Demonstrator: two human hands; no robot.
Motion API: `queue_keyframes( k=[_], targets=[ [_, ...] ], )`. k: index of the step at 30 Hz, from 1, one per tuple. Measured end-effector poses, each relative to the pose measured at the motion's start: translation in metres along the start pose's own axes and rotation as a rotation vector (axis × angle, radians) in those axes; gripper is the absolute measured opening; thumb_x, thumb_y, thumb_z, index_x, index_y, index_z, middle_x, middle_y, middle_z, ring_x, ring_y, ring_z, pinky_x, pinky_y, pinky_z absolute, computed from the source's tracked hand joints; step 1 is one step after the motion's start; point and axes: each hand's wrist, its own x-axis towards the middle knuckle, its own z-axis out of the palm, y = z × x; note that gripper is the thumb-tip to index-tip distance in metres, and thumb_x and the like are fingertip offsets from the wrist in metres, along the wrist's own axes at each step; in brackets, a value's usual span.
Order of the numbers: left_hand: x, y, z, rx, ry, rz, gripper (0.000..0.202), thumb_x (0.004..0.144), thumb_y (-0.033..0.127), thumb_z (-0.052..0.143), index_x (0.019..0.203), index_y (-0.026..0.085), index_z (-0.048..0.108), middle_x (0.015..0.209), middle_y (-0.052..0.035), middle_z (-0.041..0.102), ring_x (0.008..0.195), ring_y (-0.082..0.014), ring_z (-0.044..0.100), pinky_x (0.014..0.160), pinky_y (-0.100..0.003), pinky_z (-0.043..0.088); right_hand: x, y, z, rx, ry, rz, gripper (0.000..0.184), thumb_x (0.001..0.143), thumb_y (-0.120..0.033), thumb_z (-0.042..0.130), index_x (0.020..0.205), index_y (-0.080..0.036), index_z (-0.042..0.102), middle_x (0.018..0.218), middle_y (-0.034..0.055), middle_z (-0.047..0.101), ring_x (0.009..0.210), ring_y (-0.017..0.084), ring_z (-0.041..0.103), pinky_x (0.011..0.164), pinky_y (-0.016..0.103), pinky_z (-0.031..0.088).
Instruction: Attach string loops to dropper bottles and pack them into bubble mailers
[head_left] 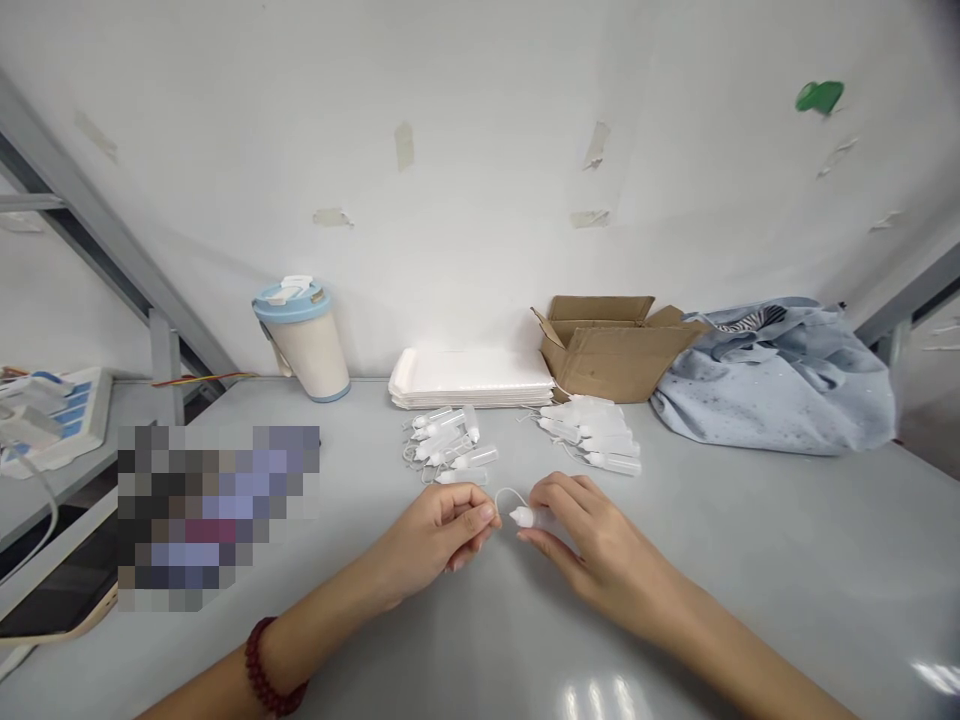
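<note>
Grey tabletop (pixel 720 530), white tape-marked wall (pixel 480 80), small white plastic bottle (pixel 529 517) pointing left

Its long axis runs nearly level from side to side, the pointed end facing the left hand (pixel 454 530). Thumb and fingers of the right hand (pixel 589 525) curl partly closed around its body, hiding most of it; those of the left are pinched together on a thin white cord (pixel 511 489) arching toward that end. Whether the bottle touches the glossy surface cannot be told. Behind lie a brown cardboard box (pixel 626 365) and stacked flat white packets (pixel 476 375).
</note>
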Motion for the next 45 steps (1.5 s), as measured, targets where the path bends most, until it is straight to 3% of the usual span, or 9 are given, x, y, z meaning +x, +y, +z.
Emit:
queue_keyframes(
  k=[16,23,32,39,45],
  targets=[
    [0.001,-0.003,0.001,0.05,0.01,0.039,0.029,0.087,0.042,0.048,0.076,0.016,0.053,0.059,0.0056,0.043,0.048,-0.0069,0.035,0.047,-0.02,0.028,0.002,0.0,-0.001,-0.023,-0.04,-0.008,0.003,0.091,-0.018,0.045,0.09,-0.018,0.048,0.082,0.0048,0.056,0.07,0.017,0.051,0.063,0.031,0.043],
    [0.0,-0.005,0.007,0.188,0.073,0.051,0.029,0.087,0.041,0.046,0.071,0.017,0.049,0.056,0.0061,0.04,0.049,-0.0081,0.032,0.046,-0.021,0.025,0.0,0.001,0.007,0.042,-0.03,-0.038,0.008,0.093,-0.016,0.037,0.089,-0.019,0.044,0.08,0.0053,0.053,0.067,0.016,0.049,0.058,0.028,0.044],
    [-0.003,-0.01,0.014,0.322,0.182,0.105,0.027,0.088,0.037,0.045,0.07,0.017,0.05,0.057,0.0049,0.042,0.05,-0.009,0.033,0.047,-0.022,0.026,-0.003,-0.001,0.02,0.11,0.032,0.022,0.004,0.092,-0.018,0.039,0.093,-0.02,0.041,0.078,0.0041,0.056,0.061,0.015,0.053,0.054,0.026,0.045],
    [0.004,-0.003,0.0,0.135,0.112,0.018,0.038,0.088,0.046,0.041,0.073,0.015,0.058,0.062,0.0024,0.052,0.046,-0.0078,0.041,0.047,-0.021,0.032,0.001,-0.002,0.017,0.195,0.03,0.095,0.003,0.091,-0.019,0.044,0.094,-0.021,0.043,0.081,0.0031,0.058,0.063,0.014,0.057,0.055,0.025,0.046],
    [0.003,-0.006,0.001,0.175,0.081,0.041,0.03,0.084,0.041,0.053,0.071,0.015,0.056,0.061,0.0033,0.052,0.048,-0.0069,0.041,0.047,-0.02,0.032,0.0,-0.002,0.02,0.214,0.046,0.104,0.003,0.091,-0.019,0.043,0.093,-0.02,0.044,0.082,0.0044,0.059,0.065,0.015,0.058,0.057,0.026,0.048]
  ],
)
